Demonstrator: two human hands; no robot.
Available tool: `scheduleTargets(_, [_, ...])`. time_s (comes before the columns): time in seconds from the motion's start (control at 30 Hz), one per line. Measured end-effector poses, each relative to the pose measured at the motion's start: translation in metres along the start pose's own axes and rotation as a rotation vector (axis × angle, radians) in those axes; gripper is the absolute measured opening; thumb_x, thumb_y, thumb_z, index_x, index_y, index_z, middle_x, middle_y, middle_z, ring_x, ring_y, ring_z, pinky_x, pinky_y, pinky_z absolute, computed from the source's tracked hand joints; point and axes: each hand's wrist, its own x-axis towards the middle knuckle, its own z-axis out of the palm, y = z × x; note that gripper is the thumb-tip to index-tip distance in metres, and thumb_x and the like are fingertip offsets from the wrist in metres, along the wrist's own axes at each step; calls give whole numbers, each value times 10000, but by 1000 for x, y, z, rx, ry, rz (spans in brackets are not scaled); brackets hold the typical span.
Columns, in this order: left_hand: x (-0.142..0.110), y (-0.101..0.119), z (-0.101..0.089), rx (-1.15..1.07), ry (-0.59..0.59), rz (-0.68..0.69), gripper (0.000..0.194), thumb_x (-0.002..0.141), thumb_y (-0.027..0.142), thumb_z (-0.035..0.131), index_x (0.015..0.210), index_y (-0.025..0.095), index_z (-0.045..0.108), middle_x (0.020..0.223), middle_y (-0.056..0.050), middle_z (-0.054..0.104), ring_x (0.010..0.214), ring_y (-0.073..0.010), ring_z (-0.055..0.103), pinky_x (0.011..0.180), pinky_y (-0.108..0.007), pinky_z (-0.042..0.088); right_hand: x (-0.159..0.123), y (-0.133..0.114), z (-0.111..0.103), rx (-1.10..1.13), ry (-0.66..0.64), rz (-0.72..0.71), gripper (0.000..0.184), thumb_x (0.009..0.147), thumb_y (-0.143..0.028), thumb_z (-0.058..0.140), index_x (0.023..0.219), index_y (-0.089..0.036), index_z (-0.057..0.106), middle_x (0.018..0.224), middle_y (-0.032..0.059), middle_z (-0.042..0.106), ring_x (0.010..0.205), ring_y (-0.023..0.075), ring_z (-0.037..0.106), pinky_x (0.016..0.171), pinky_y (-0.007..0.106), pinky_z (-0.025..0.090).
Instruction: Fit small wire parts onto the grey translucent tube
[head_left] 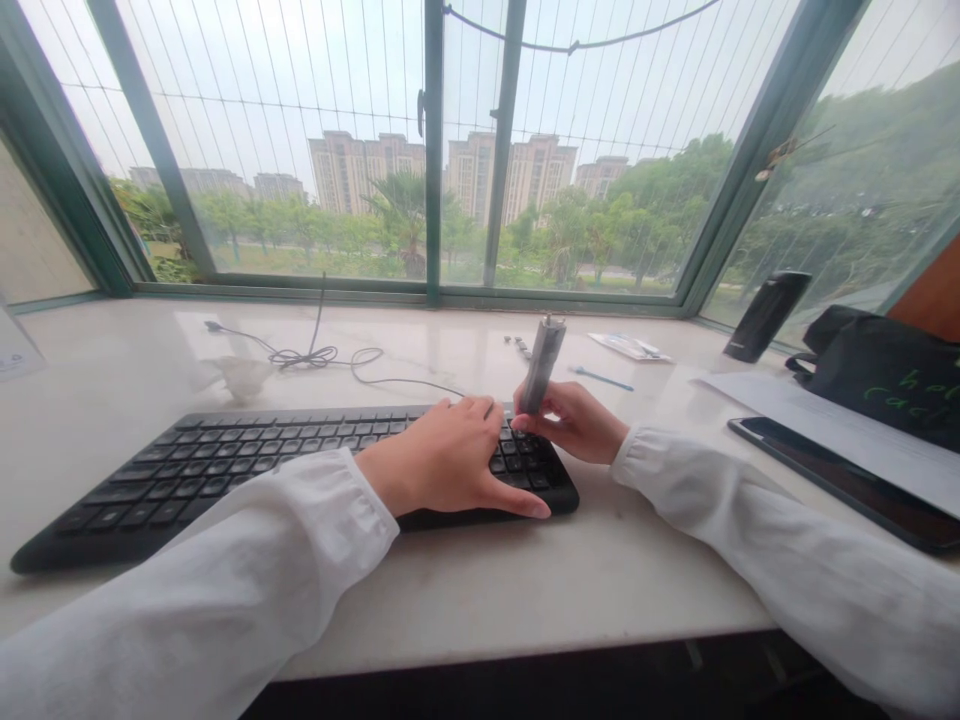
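A black keyboard (225,460) lies at a slant on the white tabletop. Across its right part rests my left hand (454,455), palm down, thumb stretched out to the right and the fingertips out of sight behind the knuckles. My right hand (574,420) grips a dark grey stick-shaped tool (543,362) with small prongs at its top end. The tool stands nearly upright over the keyboard's upper right keys, and its lower end is hidden by my fingers. Behind it several small loose pieces (517,345) lie on the table.
Beyond the keyboard lie a coiled cable (307,357), crumpled tissue (244,378), a thin blue stick (602,379) and a flat packet (630,347). On the right are a black cylinder (769,315), a black bag (877,370), white paper (825,420) and a dark flat device (832,480). Windows line the back.
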Motion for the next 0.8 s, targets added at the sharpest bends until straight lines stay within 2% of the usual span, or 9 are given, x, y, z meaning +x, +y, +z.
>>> scheduleTargets(0.23, [0,-1,2,-16,4,13,894,670,936,354,1060,165,580,1026,-111,587,927,-294,581,844,-380,426,-5,-1,4,-194,86,-100,212,924,-386,560,872,-181,568,723,3,630,582,113,550,585,220,457])
scheduleTargets(0.4, [0,-1,3,-27,11,6,917,674,934,354,1121,166,577,1050,-115,587,946,-298,582,864,-381,426,-6,-1,4,-231,96,-135,208,937,-390,539,897,-187,559,765,22,669,607,129,585,606,241,480])
scheduleTargets(0.57, [0,-1,3,-13,6,2,971,661,946,338,1156,147,579,1036,-117,593,927,-300,584,851,-388,433,-5,-4,6,-178,99,-107,171,942,-353,526,902,-189,552,748,1,665,599,106,573,572,213,484])
scheduleTargets(0.8, [-1,-1,3,1,16,3,1024,655,955,317,1218,140,577,1031,-117,594,912,-296,577,836,-393,431,-4,-5,7,-154,99,-38,213,952,-382,497,890,-185,548,750,0,648,597,99,556,562,208,481])
